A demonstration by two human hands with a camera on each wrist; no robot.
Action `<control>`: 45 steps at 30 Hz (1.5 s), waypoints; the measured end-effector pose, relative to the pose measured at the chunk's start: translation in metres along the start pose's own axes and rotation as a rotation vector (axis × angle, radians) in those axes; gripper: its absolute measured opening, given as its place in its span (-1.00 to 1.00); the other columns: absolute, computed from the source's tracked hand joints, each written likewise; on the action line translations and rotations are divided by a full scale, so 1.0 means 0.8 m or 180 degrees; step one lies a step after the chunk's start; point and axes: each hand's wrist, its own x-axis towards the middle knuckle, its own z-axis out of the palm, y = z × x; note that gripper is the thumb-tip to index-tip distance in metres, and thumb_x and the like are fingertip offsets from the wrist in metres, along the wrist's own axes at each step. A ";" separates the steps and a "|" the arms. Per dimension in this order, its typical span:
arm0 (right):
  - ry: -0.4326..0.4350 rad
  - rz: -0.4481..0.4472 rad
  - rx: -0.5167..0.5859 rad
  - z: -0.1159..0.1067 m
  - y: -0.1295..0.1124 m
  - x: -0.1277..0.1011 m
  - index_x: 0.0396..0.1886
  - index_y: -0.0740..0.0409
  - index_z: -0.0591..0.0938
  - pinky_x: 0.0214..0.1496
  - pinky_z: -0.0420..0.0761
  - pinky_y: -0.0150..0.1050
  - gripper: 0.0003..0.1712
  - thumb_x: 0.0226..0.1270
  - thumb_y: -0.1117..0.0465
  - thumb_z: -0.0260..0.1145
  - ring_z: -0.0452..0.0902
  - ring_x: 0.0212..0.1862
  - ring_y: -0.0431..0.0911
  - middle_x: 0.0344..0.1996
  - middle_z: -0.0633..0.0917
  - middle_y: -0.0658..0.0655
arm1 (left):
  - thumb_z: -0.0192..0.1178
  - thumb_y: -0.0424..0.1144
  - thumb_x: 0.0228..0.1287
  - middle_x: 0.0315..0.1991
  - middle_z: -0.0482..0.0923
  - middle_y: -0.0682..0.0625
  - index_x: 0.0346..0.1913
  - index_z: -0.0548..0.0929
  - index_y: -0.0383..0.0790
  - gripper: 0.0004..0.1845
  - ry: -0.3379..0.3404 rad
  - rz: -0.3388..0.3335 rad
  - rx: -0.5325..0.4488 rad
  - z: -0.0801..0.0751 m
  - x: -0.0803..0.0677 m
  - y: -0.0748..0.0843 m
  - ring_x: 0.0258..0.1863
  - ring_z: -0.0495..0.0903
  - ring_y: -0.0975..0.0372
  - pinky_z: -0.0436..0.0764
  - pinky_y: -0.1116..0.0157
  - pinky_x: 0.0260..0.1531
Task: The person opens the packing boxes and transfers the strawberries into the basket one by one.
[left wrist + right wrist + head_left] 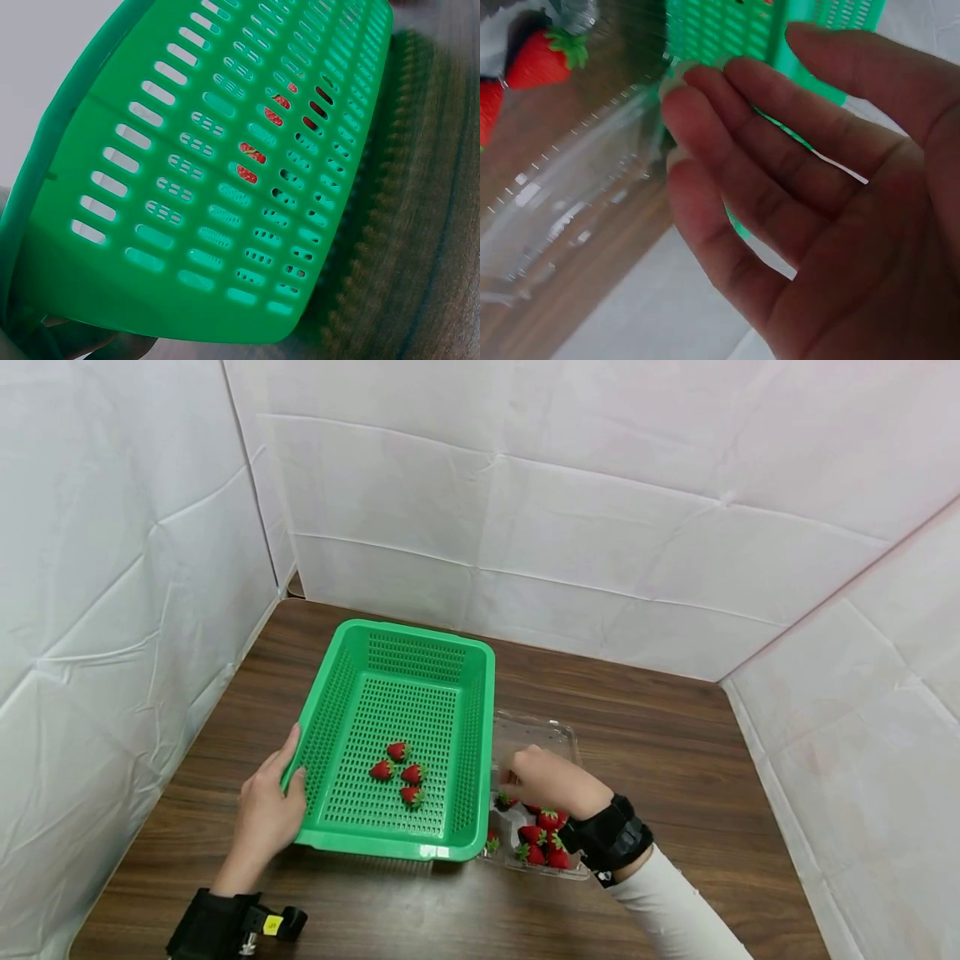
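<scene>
A green plastic basket (pixel 405 710) with slotted walls holds several strawberries (pixel 412 773) grouped toward its near end. My left hand (pixel 267 810) grips the basket's left rim, thumb on the inner side; in the left wrist view the fingers (pixel 90 339) show only partly beneath the rim. To the basket's right is a clear plastic box (pixel 551 731) with more strawberries (pixel 542 845) in its near part. Above this box hovers my right hand (pixel 551 777). Seen in the right wrist view, its fingers (pixel 742 180) are relaxed and slightly bent, with nothing between them and the thumb.
Both containers are on a dark wooden table (pixel 645 735). White sheeting (pixel 585 527) closes off the back and both sides. The basket's right side overlaps the left part of the clear box in the head view.
</scene>
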 end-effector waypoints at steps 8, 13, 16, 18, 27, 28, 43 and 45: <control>-0.0328 0.0242 0.0216 0.029 0.012 0.002 -0.63 0.02 0.48 -0.52 0.28 -0.38 -0.66 0.38 0.16 0.26 0.22 -0.68 -0.26 -0.73 0.34 -0.09 | 0.00 -0.44 0.40 0.29 0.37 -0.42 0.51 0.14 -0.12 -0.35 -0.0020 -0.0024 0.0008 0.000 0.000 0.000 -0.73 0.45 0.19 0.45 0.13 -0.47; -0.0367 0.0097 0.0183 0.049 0.015 0.005 -0.46 0.13 0.62 -0.43 0.41 -0.36 -0.83 0.35 0.21 0.25 0.40 -0.56 -0.26 -0.61 0.53 -0.03 | 0.00 -0.44 0.41 0.28 0.37 -0.43 0.52 0.13 -0.11 -0.34 -0.0041 -0.0018 0.0020 -0.002 0.000 0.000 -0.76 0.36 0.31 0.39 0.20 -0.47; -0.0359 0.0009 0.0186 0.058 0.016 0.008 -0.27 0.18 0.68 -0.32 0.52 -0.33 -0.87 0.32 0.24 0.25 0.56 -0.41 -0.22 -0.39 0.69 0.07 | 0.00 -0.43 0.42 0.29 0.37 -0.42 0.52 0.13 -0.11 -0.35 -0.0053 -0.0023 0.0018 -0.002 -0.001 0.000 -0.78 0.32 0.30 0.37 0.22 -0.50; -0.0346 -0.0047 0.0217 0.064 0.016 0.009 -0.28 0.18 0.68 -0.33 0.50 -0.35 -0.89 0.31 0.28 0.24 0.53 -0.42 -0.23 -0.38 0.69 0.09 | 0.00 -0.43 0.42 0.29 0.37 -0.42 0.52 0.13 -0.11 -0.35 -0.0049 -0.0023 0.0020 -0.002 -0.001 0.000 -0.78 0.32 0.30 0.36 0.23 -0.49; -0.0413 0.0083 0.0388 0.082 0.018 0.012 -0.42 0.08 0.63 -0.48 0.28 -0.41 -0.93 0.25 0.29 0.32 0.22 -0.60 -0.30 -0.63 0.45 -0.14 | 0.00 -0.44 0.41 0.30 0.36 -0.43 0.52 0.13 -0.10 -0.34 -0.0028 -0.0004 0.0015 -0.001 -0.001 0.001 -0.82 0.25 0.30 0.34 0.25 -0.49; -0.0407 0.0081 0.0364 0.083 0.018 0.012 -0.44 0.06 0.63 -0.48 0.29 -0.41 -0.92 0.24 0.29 0.33 0.23 -0.59 -0.30 -0.63 0.46 -0.15 | 0.00 -0.44 0.41 0.30 0.36 -0.42 0.52 0.13 -0.11 -0.34 -0.0023 0.0000 0.0016 -0.001 0.000 0.001 -0.81 0.26 0.30 0.35 0.24 -0.49; -0.0347 0.0161 0.0306 0.097 0.019 0.012 -0.67 0.03 0.44 -0.51 0.22 -0.39 -0.67 0.18 0.29 0.37 0.17 -0.60 -0.27 -0.69 0.29 -0.15 | 0.00 -0.42 0.43 0.30 0.34 -0.44 0.52 0.13 -0.12 -0.36 -0.0040 -0.0005 -0.0012 -0.001 -0.001 0.001 -0.82 0.26 0.31 0.33 0.25 -0.52; -0.0314 0.0157 0.0276 0.099 0.021 0.013 -0.70 0.02 0.39 -0.52 0.19 -0.39 -0.63 0.17 0.30 0.36 0.14 -0.61 -0.26 -0.69 0.23 -0.14 | 0.00 -0.42 0.43 0.30 0.35 -0.44 0.51 0.14 -0.12 -0.36 -0.0027 0.0008 -0.0003 -0.002 -0.001 0.001 -0.81 0.26 0.35 0.33 0.25 -0.51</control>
